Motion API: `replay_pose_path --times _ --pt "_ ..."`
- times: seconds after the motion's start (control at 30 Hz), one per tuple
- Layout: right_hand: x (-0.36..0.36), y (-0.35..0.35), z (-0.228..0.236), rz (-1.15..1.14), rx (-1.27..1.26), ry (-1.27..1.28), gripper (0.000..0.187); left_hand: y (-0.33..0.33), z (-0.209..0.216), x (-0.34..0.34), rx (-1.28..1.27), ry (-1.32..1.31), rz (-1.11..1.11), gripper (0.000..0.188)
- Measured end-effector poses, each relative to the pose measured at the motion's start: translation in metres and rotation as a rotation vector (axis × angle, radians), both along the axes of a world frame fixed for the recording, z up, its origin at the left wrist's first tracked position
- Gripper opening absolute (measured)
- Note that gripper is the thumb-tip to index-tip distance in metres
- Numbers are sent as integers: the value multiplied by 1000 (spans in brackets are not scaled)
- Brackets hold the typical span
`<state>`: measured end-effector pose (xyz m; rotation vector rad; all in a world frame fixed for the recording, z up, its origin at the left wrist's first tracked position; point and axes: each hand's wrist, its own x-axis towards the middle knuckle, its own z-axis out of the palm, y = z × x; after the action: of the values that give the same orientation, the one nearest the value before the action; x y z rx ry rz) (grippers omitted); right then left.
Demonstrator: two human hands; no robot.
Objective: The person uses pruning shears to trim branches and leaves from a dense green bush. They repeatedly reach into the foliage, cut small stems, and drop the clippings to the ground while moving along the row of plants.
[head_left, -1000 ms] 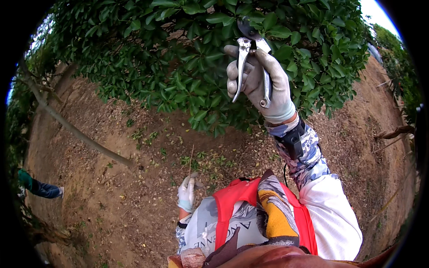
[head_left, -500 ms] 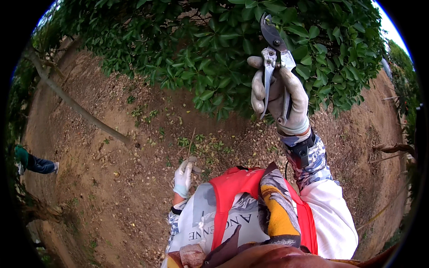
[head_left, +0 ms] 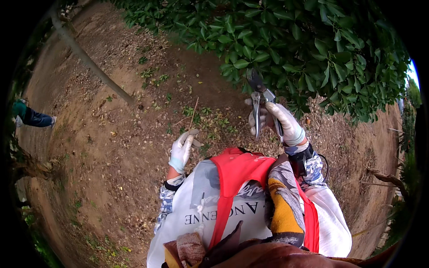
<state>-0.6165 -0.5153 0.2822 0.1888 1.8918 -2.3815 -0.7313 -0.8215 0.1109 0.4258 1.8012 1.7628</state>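
My right hand [head_left: 283,123], in a pale work glove, is closed around a pair of pruning shears [head_left: 256,107]. The dark blade points up toward the lower edge of a leafy green bush [head_left: 286,40], and the two metal handles stand apart. Some right fingers are partly hidden behind the handles. Lower and to the left, my left hand [head_left: 182,149] is also gloved, its fingers loosely bent with a gap between them. Nothing shows in it. Just beyond its fingertips, a thin twig [head_left: 195,114] appears to lie on the ground among cut green leaves [head_left: 219,123].
A slanting bare trunk [head_left: 85,56] rises from the dirt at the upper left. At the far left edge stands a person [head_left: 38,118] in dark trousers. Brown ground [head_left: 103,152] with dry leaves spreads below, and a gnarled branch [head_left: 386,178] juts in at the right.
My right hand has come down and closer to my body with the shears, away from the bush leaves. My left hand has risen slightly. The whole view has shifted.
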Motion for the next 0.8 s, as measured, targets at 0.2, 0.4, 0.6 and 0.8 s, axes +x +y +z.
replay_pose_path --times 0.2,0.4,0.6,0.8 --pt "-4 -17 -27 -50 -175 -80 63 -24 -25 -6 51 -94 -7 35" --pt "-34 -50 -47 -109 -327 -85 56 -66 -10 -11 10 -39 65 35" --pt "-68 -80 -54 41 -278 -172 54 -92 6 -5 -39 -120 142 37" --pt "-112 -93 -58 206 -233 -210 60 -113 -5 -2 8 -172 280 43"
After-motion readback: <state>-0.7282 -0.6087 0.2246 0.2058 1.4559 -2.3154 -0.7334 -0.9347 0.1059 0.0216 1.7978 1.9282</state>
